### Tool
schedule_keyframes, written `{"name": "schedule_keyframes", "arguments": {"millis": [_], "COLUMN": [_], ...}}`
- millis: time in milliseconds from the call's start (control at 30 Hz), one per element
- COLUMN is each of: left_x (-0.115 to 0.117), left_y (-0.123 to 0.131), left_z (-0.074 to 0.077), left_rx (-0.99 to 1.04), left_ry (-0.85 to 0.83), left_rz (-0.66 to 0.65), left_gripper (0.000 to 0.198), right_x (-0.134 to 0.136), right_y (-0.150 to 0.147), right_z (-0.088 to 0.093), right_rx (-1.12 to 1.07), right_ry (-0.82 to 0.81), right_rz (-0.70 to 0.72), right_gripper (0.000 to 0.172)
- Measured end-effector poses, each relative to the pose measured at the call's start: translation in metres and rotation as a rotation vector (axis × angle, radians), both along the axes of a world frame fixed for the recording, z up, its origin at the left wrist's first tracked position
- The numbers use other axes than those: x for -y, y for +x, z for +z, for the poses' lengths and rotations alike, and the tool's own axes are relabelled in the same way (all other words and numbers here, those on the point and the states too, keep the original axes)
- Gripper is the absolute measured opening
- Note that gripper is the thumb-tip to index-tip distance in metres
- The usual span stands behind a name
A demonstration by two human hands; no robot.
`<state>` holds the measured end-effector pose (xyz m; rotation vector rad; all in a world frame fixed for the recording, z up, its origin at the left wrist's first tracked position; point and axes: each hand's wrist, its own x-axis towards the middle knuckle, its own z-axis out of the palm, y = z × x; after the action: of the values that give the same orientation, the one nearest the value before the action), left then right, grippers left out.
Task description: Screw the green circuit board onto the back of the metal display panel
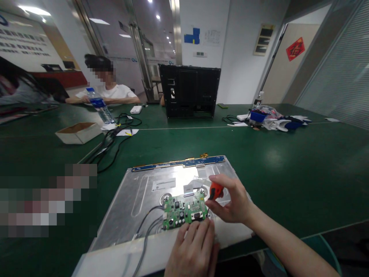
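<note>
My right hand (235,202) grips a short screwdriver (215,191) with an orange-red and black handle, thumb and fingers pinched round it. Its shaft points down to the right-hand corner of a green circuit board (175,209). My left hand (191,246) lies palm down at the board's lower edge, fingers extended side by side, fingertips close to the screwdriver's tip. Under the board is a flat metal display panel (138,196) with a narrow blue circuit strip (198,161) along its far edge. Grey and black cables (147,231) run from the board's left side.
A black monitor housing (188,90) stands at the back of the green table (288,181). Left are an open box (79,132), a water bottle (99,105) and black cables (111,142). A blue container (258,116) and cloths sit far right. Two people sit at the far left.
</note>
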<state>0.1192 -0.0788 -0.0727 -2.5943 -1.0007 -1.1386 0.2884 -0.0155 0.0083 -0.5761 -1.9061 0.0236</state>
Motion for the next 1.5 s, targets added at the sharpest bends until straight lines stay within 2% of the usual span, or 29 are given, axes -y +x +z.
{"name": "schedule_keyframes", "arguments": {"millis": [100,200,400,767,933,1267,1500], "left_x": [-0.0007,-0.0019,-0.0019,-0.0008,0.0004,-0.0001,-0.0010], "left_y": [0.0003,0.0006,0.0003,-0.0006,-0.0010,-0.0002,0.0001], "left_z": [-0.0004,-0.0001,0.0015,0.0006,0.0019,-0.0002,-0.0003], "left_rx": [-0.011,-0.022,-0.047,-0.040,-0.037,-0.018,-0.022], "left_ry": [0.002,0.014,0.023,0.005,0.003,0.013,0.011], "left_rz": [0.000,0.004,0.005,-0.007,-0.009,-0.020,-0.023], "left_gripper": [0.027,0.026,0.026,0.027,0.028,0.029,0.027], "right_x": [0.0008,0.0015,0.0010,0.0019,0.0018,0.0011,0.0019], "right_y": [0.0019,0.0026,0.0002,0.0019,0.0011,-0.0005,0.0011], "right_z": [0.0000,-0.0007,-0.0021,0.0021,0.0002,-0.0007,0.0003], "right_rx": [0.001,-0.003,-0.019,0.019,-0.016,-0.008,-0.016], "right_ry": [-0.027,-0.060,-0.006,0.003,-0.006,0.046,0.007], "right_rz": [0.024,-0.025,-0.140,-0.021,-0.032,-0.068,-0.013], "right_gripper": [0.051,0.054,0.044,0.047,0.057,0.048,0.055]}}
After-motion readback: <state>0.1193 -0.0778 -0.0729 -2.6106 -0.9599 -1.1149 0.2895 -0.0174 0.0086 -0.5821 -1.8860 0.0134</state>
